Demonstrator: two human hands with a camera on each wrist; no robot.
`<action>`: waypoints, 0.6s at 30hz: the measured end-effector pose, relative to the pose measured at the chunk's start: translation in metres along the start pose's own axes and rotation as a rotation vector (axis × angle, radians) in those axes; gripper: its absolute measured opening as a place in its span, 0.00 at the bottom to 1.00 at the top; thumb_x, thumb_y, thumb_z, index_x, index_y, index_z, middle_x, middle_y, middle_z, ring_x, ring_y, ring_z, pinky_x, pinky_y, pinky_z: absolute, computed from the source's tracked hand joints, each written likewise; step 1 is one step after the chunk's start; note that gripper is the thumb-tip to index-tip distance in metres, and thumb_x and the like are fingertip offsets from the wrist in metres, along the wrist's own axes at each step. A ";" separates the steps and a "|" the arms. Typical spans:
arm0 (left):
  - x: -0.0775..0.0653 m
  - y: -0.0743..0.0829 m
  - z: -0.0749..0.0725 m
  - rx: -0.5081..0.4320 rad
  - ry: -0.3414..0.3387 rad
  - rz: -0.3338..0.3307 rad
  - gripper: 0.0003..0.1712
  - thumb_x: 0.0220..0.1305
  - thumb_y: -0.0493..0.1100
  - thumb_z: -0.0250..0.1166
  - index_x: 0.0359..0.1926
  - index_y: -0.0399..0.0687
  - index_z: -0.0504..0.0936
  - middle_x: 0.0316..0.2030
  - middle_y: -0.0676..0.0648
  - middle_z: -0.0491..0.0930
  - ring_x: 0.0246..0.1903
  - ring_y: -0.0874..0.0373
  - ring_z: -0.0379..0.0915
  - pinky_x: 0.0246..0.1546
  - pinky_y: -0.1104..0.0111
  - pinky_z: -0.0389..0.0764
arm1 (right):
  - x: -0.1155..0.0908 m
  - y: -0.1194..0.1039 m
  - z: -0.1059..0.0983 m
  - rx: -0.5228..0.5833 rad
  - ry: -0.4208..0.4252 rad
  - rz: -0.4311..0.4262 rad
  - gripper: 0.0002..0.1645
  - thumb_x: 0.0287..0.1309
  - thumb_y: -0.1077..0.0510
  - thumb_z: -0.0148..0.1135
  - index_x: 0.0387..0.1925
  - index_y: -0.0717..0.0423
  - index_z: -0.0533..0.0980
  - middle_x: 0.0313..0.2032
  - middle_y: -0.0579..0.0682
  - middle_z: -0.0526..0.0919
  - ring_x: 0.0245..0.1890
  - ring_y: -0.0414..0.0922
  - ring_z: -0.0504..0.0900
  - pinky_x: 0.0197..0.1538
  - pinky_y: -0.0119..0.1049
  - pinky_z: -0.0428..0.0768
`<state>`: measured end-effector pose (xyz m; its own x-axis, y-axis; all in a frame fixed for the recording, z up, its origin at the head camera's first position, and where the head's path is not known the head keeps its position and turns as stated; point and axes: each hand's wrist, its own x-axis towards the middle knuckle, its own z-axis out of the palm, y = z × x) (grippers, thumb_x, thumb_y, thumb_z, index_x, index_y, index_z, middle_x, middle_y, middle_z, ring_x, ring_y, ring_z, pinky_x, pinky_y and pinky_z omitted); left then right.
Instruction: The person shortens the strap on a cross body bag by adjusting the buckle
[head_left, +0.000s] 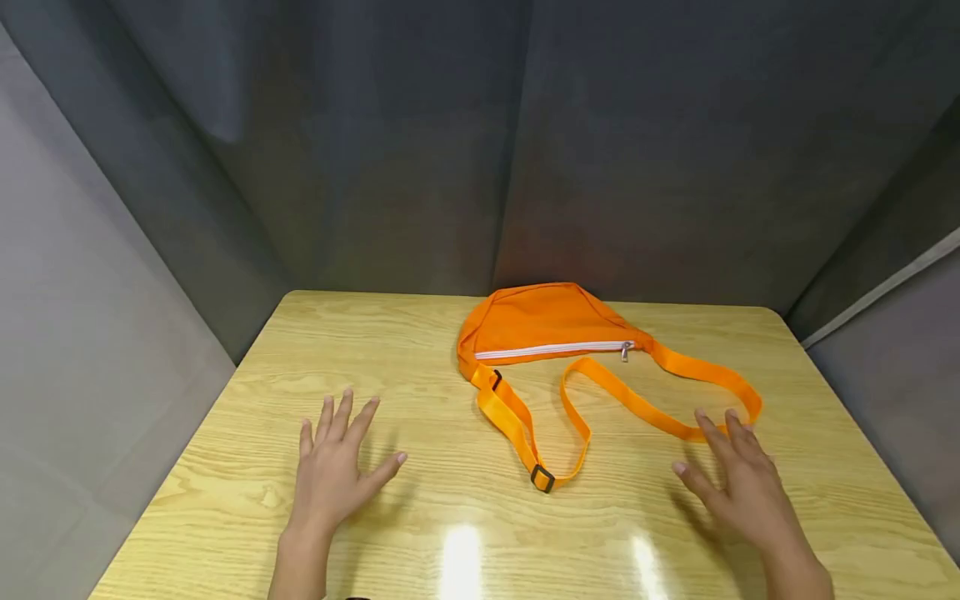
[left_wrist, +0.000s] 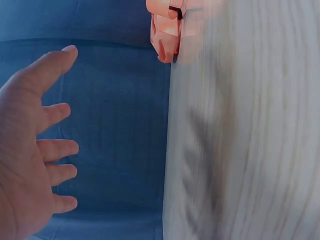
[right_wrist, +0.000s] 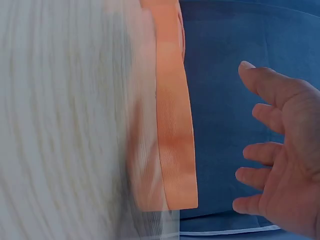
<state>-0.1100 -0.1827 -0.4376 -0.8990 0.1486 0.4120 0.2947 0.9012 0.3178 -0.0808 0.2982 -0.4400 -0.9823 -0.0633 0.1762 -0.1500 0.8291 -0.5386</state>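
Observation:
An orange waist bag (head_left: 540,321) lies toward the back of the table, its white zipper (head_left: 555,348) facing the front and the metal pull at the zipper's right end. From its sides runs an orange strap (head_left: 630,398), looped loosely to the right, with a black slide buckle (head_left: 542,478) at the front. My left hand (head_left: 330,477) hovers over the table left of the bag, fingers spread, holding nothing. On the other side my right hand (head_left: 742,492) is above the table, its fingertips overlapping the strap's right loop in the head view. The strap (right_wrist: 175,125) stands on edge in the right wrist view.
The wooden table (head_left: 420,417) has rounded back corners and two bright reflections near the front. Dark grey curtains (head_left: 390,150) hang directly behind it. Lighter grey panels (head_left: 90,333) stand along both sides.

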 end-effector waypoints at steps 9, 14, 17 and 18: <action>-0.002 0.005 0.003 -0.192 0.094 -0.005 0.39 0.46 0.53 0.74 0.58 0.44 0.74 0.59 0.35 0.67 0.58 0.34 0.60 0.51 0.38 0.61 | 0.001 -0.013 0.005 0.079 0.082 -0.050 0.44 0.54 0.52 0.66 0.69 0.53 0.57 0.65 0.68 0.55 0.57 0.74 0.58 0.45 0.72 0.59; -0.002 0.010 0.006 -0.368 0.109 -0.031 0.37 0.45 0.46 0.76 0.57 0.43 0.74 0.59 0.37 0.68 0.57 0.38 0.63 0.49 0.38 0.64 | 0.002 -0.020 0.006 0.172 0.087 -0.047 0.44 0.50 0.55 0.70 0.68 0.50 0.60 0.63 0.64 0.62 0.56 0.71 0.62 0.48 0.68 0.62; -0.003 0.013 0.008 -0.469 0.104 -0.043 0.37 0.44 0.44 0.76 0.57 0.43 0.74 0.59 0.40 0.68 0.58 0.41 0.63 0.50 0.40 0.64 | 0.003 -0.024 0.009 0.212 0.050 -0.029 0.45 0.50 0.55 0.70 0.68 0.49 0.60 0.62 0.64 0.64 0.57 0.70 0.63 0.48 0.68 0.63; -0.002 0.014 0.009 -0.501 0.099 -0.046 0.37 0.44 0.43 0.76 0.57 0.43 0.74 0.59 0.41 0.69 0.58 0.42 0.63 0.51 0.40 0.64 | 0.003 -0.025 0.010 0.223 0.033 -0.023 0.44 0.50 0.54 0.70 0.68 0.50 0.61 0.62 0.64 0.65 0.57 0.70 0.63 0.48 0.67 0.63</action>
<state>-0.1066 -0.1668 -0.4420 -0.8869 0.0520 0.4590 0.3962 0.5967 0.6979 -0.0815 0.2713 -0.4342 -0.9748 -0.0595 0.2151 -0.1968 0.6840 -0.7025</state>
